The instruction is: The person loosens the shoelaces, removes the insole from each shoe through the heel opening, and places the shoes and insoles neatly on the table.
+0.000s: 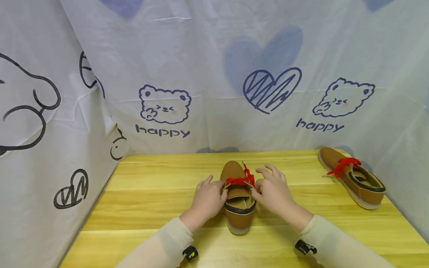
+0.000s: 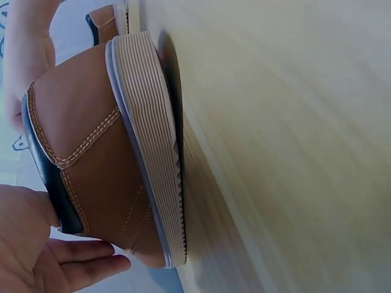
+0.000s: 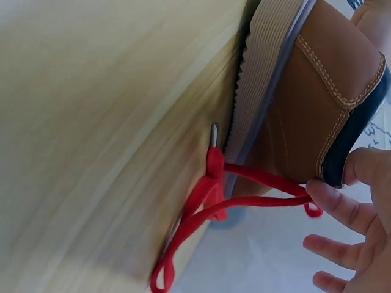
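A brown shoe with a dark collar rim stands on the table, toe pointing away. My left hand pinches the left edge of its opening, thumb inside and fingers along the outer side. On the opposite edge, my right hand pinches the collar between thumb and index finger; its other fingers are spread apart. The red lace hangs loose down the shoe's right side onto the table, a metal tip showing in the right wrist view. Part of the tongue area is hidden by the fingers.
A matching brown shoe with a tied red lace stands at the table's right side. The wooden table meets a white printed cloth at the back and sides.
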`<state>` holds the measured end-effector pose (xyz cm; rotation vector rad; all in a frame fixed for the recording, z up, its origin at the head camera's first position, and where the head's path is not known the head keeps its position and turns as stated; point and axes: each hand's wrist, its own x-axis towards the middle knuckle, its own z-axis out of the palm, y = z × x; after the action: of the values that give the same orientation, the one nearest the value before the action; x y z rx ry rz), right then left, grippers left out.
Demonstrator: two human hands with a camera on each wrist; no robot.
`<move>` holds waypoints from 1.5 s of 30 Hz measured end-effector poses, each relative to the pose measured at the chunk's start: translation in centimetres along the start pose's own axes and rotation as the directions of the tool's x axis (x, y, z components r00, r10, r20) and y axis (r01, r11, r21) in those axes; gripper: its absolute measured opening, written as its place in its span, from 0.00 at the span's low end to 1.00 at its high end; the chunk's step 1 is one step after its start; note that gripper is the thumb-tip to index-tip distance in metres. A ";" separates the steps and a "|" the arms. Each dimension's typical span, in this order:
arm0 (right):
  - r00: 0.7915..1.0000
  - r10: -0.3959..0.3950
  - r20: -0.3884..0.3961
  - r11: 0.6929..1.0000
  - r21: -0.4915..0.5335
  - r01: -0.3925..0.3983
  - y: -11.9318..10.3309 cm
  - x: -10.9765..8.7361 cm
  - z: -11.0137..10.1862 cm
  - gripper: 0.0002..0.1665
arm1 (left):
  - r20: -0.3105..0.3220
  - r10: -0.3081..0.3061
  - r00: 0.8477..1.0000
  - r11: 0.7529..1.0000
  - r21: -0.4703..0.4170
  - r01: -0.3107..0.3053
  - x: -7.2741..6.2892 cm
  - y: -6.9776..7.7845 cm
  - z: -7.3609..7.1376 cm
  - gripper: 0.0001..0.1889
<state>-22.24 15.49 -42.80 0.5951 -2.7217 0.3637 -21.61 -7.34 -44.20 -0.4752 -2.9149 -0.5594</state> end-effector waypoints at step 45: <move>0.997 -0.032 -0.063 0.999 -0.021 0.030 -0.1 2.7 -0.1 0.20 | -0.327 0.096 0.940 0.968 0.252 -0.011 1.7 0.9 -0.7 0.15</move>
<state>-24.44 14.48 -41.69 0.6091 -2.6490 0.3407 -22.89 -6.30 -42.89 -0.3816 -2.5853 -0.2349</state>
